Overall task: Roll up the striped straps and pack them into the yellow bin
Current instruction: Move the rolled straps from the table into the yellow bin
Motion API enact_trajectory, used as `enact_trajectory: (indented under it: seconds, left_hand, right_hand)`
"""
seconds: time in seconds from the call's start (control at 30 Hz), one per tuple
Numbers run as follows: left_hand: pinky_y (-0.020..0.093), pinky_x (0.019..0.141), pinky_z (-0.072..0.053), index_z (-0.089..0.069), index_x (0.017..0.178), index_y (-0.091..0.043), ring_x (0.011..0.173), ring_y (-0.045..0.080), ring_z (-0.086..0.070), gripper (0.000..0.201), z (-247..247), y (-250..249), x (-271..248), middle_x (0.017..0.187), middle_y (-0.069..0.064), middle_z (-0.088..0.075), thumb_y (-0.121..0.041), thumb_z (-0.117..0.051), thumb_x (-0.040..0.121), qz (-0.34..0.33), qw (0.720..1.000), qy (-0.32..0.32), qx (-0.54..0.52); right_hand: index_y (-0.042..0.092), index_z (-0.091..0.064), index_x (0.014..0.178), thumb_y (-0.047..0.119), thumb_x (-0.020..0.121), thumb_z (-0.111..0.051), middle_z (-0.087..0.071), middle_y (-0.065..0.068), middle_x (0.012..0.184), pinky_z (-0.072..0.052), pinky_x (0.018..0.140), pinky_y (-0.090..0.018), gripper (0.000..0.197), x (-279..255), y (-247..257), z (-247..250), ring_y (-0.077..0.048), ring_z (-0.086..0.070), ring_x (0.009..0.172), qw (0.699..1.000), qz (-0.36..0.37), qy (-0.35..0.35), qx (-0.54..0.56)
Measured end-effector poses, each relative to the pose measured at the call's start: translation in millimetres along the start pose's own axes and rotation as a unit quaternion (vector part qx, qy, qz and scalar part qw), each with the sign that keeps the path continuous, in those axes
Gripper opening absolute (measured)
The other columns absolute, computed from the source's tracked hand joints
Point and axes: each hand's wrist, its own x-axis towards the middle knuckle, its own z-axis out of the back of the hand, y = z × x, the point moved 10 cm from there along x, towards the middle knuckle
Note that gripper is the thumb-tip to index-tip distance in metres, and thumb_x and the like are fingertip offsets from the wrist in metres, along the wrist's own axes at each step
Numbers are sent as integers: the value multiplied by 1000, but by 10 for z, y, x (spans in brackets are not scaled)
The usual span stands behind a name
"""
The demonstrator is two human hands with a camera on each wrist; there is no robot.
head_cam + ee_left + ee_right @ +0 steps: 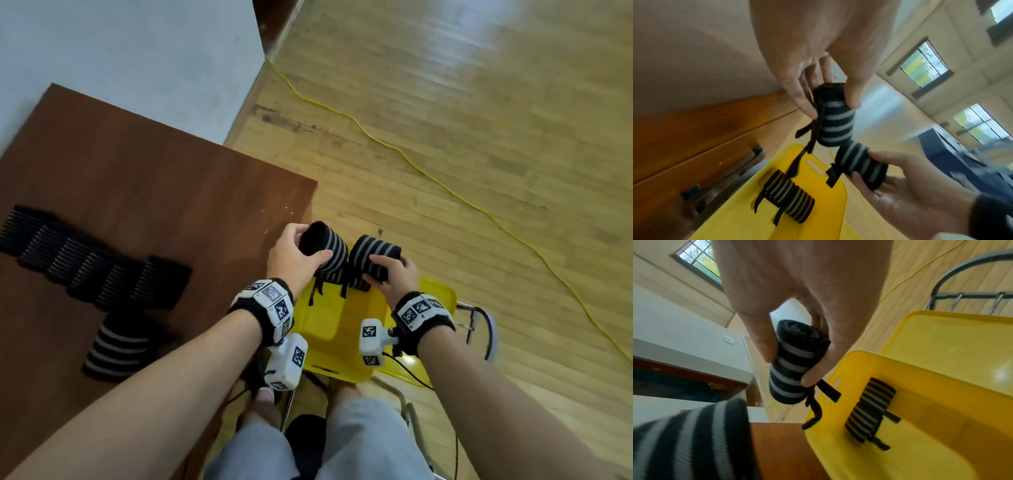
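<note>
Forearms fill the near view. On the desk (144, 178) at left lie flat striped straps (92, 263) in a row, with one rolled strap (116, 346) nearer. Left hand (291, 257) has its grip clamped on a rolled strap (323, 250); right hand (394, 274) likewise clamps a second roll (371, 255). Both hang over the yellow bin (329, 329), where packed rolls (789, 194) already lie. Packing seems underway; next, lower both rolls beside those and release.

Bright daylight from the windows (925, 65) glares off the wooden floor (462, 68), while both wrist views bend strongly at their edges and blur on the nearest striped roll (688, 439).
</note>
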Motion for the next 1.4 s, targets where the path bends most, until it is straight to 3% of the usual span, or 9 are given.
enact_trajectory:
  seconds: [0.2, 0.43, 0.6, 0.77, 0.97, 1.03, 1.1, 1.23, 1.4]
  left_hand:
    - [45, 102, -53, -48, 136, -28, 126, 25, -59, 57, -680, -58, 2, 138, 0, -61, -31, -79, 89, -66, 988, 61, 124]
    - [37, 94, -46, -46, 138, -16, 126, 32, -58, 56, -1143, 673, 272, 140, 10, -58, -25, -77, 92, 44, 984, 63, 162]
    - [40, 96, -44, -42, 139, -11, 129, 36, -55, 55, -1326, 982, 397, 142, 14, -56, -22, -74, 95, 84, 970, 86, 210]
    - [42, 98, -45, -43, 136, -11, 128, 36, -56, 55, -1506, 1212, 582, 138, 15, -58, -19, -76, 93, 85, 966, 92, 225]
    - [39, 102, -45, -43, 139, -9, 130, 36, -56, 61, -1621, 1799, 840, 140, 16, -57, -19, -78, 91, 148, 967, 104, 179]
    - [39, 103, -45, -42, 141, -10, 129, 36, -57, 61, -1636, 1943, 883, 140, 16, -58, -18, -77, 92, 166, 966, 105, 167]
    - [41, 104, -45, -40, 143, -12, 129, 37, -57, 59, -1691, 2043, 924, 140, 16, -58, -17, -74, 94, 179, 964, 108, 163]
    - [42, 101, -47, -35, 144, -12, 126, 39, -58, 53, -1840, 2227, 1001, 140, 18, -58, -9, -62, 98, 212, 960, 117, 143]
    - [43, 105, -47, -32, 146, -10, 127, 38, -58, 54, -1970, 2414, 1071, 140, 19, -55, -1, -57, 99, 221, 959, 123, 126]
  right_hand:
    - [4, -50, 138, 0, 85, -79, -60, -11, 123, -61, 77, -44, 60, 275, -476, 274, -34, -64, 110, 997, -13, -30, -72]
    - [15, -45, 132, -2, 93, -69, -55, -3, 111, -58, 80, -39, 48, 600, -821, 457, -26, -57, 104, 991, -34, -29, -122]
    - [9, -40, 148, 3, 87, -74, -53, -11, 137, -53, 103, -43, 70, 766, -876, 331, -32, -56, 127, 960, 14, -30, -280]
    - [7, -26, 156, 7, 93, -67, -33, -17, 155, -46, 110, -47, 75, 956, -1127, 191, -38, -46, 137, 917, 30, -52, -395]
    - [-1, -38, 134, 8, 94, -66, -48, -22, 141, -49, 106, -54, 50, 1343, -1760, 276, -44, -52, 130, 953, -135, -103, -249]
    - [-3, -29, 148, 4, 100, -59, -41, -22, 149, -47, 108, -58, 57, 1396, -1928, 277, -47, -47, 134, 966, -191, -115, -129]
    - [-2, -26, 153, 0, 101, -56, -41, -23, 151, -51, 103, -58, 61, 1450, -1986, 276, -48, -51, 128, 971, -195, -122, -69]
    - [0, -41, 145, -3, 96, -57, -57, -22, 137, -61, 87, -48, 51, 1532, -2086, 234, -40, -62, 107, 973, -174, -118, -91]
    - [13, -34, 146, 0, 94, -57, -55, -19, 137, -53, 103, -53, 59, 1641, -2171, 267, -40, -60, 120, 971, -156, -135, -121]
